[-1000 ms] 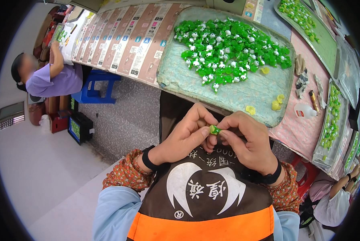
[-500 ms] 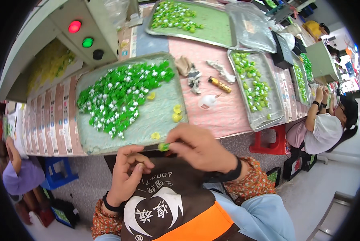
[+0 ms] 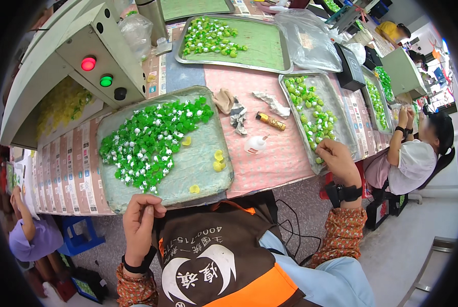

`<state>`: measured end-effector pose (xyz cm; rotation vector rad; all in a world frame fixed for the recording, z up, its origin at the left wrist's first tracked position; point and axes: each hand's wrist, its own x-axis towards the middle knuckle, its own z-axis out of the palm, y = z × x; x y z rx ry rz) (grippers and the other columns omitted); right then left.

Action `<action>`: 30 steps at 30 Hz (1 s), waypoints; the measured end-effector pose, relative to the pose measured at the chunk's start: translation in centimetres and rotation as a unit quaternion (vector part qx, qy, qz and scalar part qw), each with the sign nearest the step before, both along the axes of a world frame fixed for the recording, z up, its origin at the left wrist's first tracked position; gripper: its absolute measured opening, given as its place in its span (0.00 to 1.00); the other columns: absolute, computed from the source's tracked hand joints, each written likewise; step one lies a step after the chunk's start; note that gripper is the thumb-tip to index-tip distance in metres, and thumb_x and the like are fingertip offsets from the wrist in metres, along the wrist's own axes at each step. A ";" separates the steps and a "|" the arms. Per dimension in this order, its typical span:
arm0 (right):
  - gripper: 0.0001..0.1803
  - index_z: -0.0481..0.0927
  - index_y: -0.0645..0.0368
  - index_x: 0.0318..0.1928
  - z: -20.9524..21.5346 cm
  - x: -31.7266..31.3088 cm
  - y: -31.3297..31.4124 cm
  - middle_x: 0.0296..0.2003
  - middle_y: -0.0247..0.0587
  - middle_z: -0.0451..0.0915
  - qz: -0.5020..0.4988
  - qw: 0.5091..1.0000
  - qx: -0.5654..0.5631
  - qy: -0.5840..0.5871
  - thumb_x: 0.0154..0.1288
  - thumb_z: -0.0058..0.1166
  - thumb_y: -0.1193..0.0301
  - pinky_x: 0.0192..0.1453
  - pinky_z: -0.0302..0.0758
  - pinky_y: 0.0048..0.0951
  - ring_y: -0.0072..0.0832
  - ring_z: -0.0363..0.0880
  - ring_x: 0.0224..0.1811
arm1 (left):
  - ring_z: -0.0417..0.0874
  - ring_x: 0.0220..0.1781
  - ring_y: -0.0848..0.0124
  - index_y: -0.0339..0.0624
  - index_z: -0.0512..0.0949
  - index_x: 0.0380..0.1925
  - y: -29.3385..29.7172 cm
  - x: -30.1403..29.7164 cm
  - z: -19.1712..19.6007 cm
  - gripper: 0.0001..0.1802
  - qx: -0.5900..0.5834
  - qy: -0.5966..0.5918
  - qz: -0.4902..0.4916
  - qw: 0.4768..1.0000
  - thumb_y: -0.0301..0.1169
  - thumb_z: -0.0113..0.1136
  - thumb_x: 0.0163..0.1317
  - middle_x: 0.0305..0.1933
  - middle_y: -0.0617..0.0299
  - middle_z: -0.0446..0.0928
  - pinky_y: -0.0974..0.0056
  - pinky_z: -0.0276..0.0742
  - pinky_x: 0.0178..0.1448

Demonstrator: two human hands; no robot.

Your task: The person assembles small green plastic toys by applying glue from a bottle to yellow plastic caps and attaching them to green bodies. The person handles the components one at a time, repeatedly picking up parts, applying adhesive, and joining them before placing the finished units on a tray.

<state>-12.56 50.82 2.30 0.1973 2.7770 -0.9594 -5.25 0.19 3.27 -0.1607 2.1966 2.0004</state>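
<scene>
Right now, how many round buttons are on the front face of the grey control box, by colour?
Red button: 1
Green button: 1
Black button: 1
Total: 3, all on the grey control box.

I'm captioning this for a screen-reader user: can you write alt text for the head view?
A person's right hand reaches into a metal tray of small green pieces at the table's right, while the left hand rests near the front edge of a nearer tray of green and white pieces. Other seated workers flank the table.
</scene>
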 end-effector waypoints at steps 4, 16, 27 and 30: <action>0.14 0.81 0.58 0.51 0.3 -2.6 -1.0 0.25 0.33 0.76 -0.002 0.998 -0.059 0.010 0.66 0.52 0.77 0.30 0.71 0.28 0.22 0.73 0.25 | 0.80 0.43 0.78 0.36 0.76 0.47 -0.2 0.0 0.2 0.09 -0.012 -0.017 -0.013 1.000 0.21 0.45 0.75 0.39 0.63 0.78 0.71 0.77 0.49; 0.21 0.76 0.57 0.55 1.9 -4.1 3.5 0.33 0.43 0.77 -0.060 0.991 0.115 0.036 0.60 0.59 0.75 0.41 0.74 0.36 0.34 0.77 0.34 | 0.80 0.42 0.78 0.37 0.77 0.46 -1.2 0.3 -0.2 0.09 -0.036 -0.002 0.014 0.999 0.21 0.45 0.75 0.39 0.64 0.79 0.71 0.77 0.49; 0.26 0.76 0.51 0.55 -0.4 -4.6 0.5 0.41 0.48 0.77 -0.021 0.985 0.107 0.137 0.55 0.65 0.74 0.48 0.78 0.40 0.42 0.80 0.42 | 0.78 0.41 0.81 0.39 0.77 0.46 -1.4 -1.4 -0.9 0.10 -0.079 0.016 0.022 0.996 0.24 0.45 0.77 0.39 0.66 0.78 0.74 0.76 0.43; 0.20 0.78 0.55 0.52 -0.7 -6.2 1.0 0.40 0.43 0.76 -0.025 0.993 0.029 0.108 0.58 0.64 0.75 0.38 0.80 0.33 0.32 0.79 0.35 | 0.78 0.40 0.81 0.39 0.77 0.46 -0.8 -1.4 -1.0 0.10 -0.107 0.019 0.020 0.994 0.24 0.45 0.77 0.39 0.67 0.78 0.74 0.76 0.42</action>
